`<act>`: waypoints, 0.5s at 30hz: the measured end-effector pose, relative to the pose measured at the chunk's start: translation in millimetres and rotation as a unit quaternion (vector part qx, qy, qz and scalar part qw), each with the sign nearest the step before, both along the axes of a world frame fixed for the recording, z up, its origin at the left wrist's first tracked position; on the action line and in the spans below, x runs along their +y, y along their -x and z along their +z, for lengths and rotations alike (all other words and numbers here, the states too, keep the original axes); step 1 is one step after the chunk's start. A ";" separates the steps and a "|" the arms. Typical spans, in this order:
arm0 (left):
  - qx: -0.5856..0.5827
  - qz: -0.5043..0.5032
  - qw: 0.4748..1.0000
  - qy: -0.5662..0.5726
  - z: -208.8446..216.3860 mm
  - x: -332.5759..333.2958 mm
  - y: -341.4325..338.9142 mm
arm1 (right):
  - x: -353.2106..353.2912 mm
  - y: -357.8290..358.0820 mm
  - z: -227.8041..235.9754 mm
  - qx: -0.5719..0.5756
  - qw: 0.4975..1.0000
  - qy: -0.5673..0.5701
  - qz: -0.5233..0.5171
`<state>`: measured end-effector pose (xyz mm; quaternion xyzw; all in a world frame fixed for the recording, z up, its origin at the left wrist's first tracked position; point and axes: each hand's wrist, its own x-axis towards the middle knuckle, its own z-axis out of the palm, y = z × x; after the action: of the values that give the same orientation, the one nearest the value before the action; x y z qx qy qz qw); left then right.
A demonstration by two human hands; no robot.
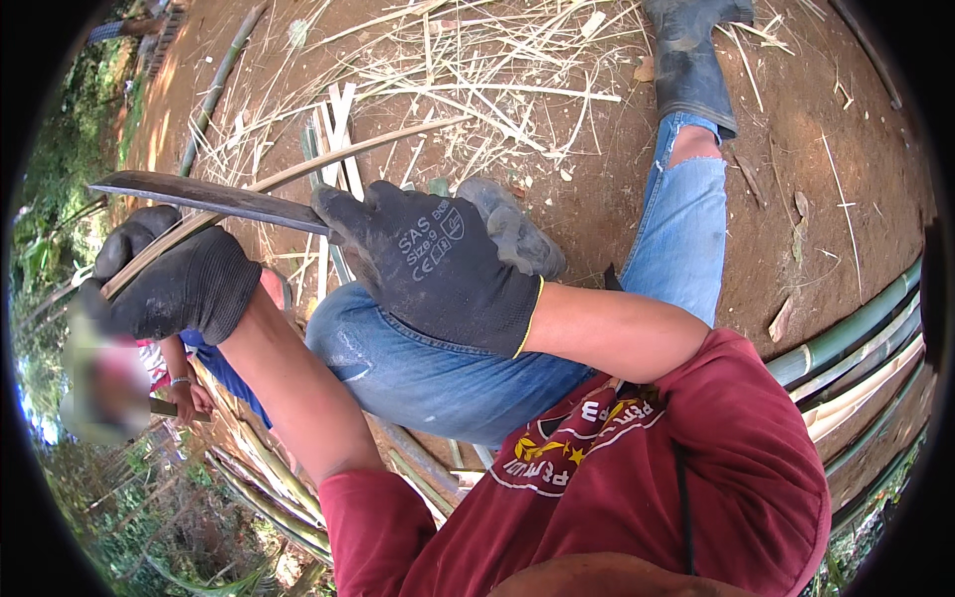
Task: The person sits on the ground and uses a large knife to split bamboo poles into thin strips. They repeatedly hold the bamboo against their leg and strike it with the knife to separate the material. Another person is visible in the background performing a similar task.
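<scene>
Gripping a long, dark metal knife (266, 207), the black-gloved right hand (428, 264) holds the blade across a long, slender tan bamboo strip (368, 146), which the black-gloved left hand (187, 284) clasps; I'd keep the angle shallow and that left hand clear of the edge.

Knife (214, 202) handle mostly hidden in right grip (428, 267), nearby head (105, 383) blurred

Bare brown ground (885, 179) carries everything. Pale shavings (477, 95) lie tangled across its far middle, thin strips crossing one another. A bamboo pole (211, 99) lies by its left edge; several green and pale poles (846, 343) lie side by side toward its near right corner. Dry leaves (781, 319) dot its right side.
</scene>
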<state>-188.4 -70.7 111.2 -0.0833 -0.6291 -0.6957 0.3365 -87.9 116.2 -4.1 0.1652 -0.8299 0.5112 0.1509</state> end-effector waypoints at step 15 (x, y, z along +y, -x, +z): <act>0.003 0.048 0.997 -0.053 8.0 -58.7 14.1 | 17.8 14.7 -60.1 -0.099 0.992 -0.058 0.056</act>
<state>-202.5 -129.4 119.2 -0.0370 -0.5933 -0.7110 0.3756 -102.7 134.0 -64.2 0.1680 -0.8585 0.4836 0.0292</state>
